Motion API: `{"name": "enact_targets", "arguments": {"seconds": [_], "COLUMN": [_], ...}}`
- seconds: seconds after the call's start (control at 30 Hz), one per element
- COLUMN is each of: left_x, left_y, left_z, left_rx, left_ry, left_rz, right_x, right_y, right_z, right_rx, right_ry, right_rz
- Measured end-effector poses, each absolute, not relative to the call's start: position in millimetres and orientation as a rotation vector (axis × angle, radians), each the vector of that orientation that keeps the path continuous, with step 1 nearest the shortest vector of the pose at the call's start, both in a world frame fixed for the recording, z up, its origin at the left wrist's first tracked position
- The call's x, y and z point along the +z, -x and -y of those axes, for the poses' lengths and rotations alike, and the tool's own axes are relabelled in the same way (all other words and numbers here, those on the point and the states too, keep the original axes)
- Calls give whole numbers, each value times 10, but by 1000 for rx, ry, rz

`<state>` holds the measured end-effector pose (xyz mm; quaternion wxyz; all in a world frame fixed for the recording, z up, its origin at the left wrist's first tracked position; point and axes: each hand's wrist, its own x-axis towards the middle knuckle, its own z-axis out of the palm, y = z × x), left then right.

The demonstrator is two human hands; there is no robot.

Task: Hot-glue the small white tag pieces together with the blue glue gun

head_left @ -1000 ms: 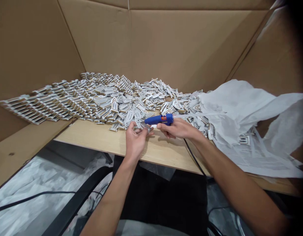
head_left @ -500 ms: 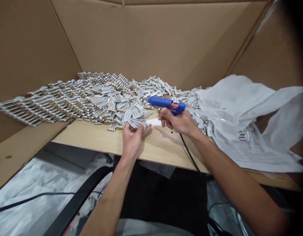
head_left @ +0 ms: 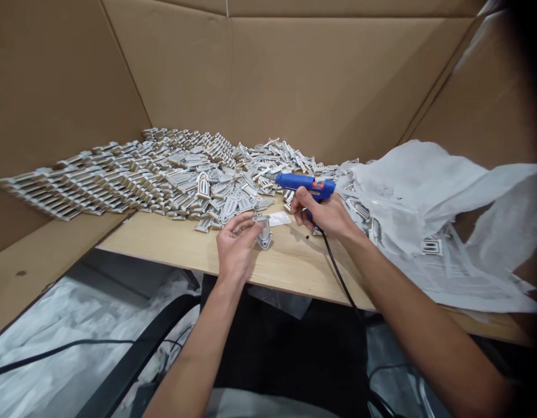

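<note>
We grip a blue glue gun (head_left: pixel 296 182) in our right hand (head_left: pixel 324 215), pointing leftward; our left hand (head_left: pixel 237 239) pinches a grey arched cutout (head_left: pixel 265 238), rounded end toward us.

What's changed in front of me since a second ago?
Your right hand has drawn the blue glue gun up and rightward, away from the grey arch-shaped piece, which your left hand has turned toward you. Nothing was let go; the stacked pieces stayed put.

Our left hand (head_left: pixel 235 244), right hand (head_left: pixel 323 213) and forearms (head_left: pixel 212 318) are bare; below the near edge of the bench (head_left: pixel 172 241) we wear black cloth (head_left: pixel 289 348) and a pale grey garment (head_left: pixel 259 404).
</note>
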<state>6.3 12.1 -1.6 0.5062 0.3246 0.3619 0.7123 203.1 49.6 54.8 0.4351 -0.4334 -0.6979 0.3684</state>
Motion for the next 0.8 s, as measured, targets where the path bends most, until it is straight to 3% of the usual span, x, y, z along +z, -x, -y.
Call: {"name": "enact_targets", "arguments": {"seconds": [0.27, 0.8], "left_x": [-51, -86], "left_y": [-64, -50], "left_z": [-164, -169], "left_rx": [1820, 1824], "left_ry": [-779, -811], "left_rz": [-1074, -1139], "right_x": [635, 631], "right_y": [-2055, -2044], "right_z": [-429, -441], "right_rx": [851, 847], "right_ry": [1186, 1260], "right_rz": [2201, 2319]}}
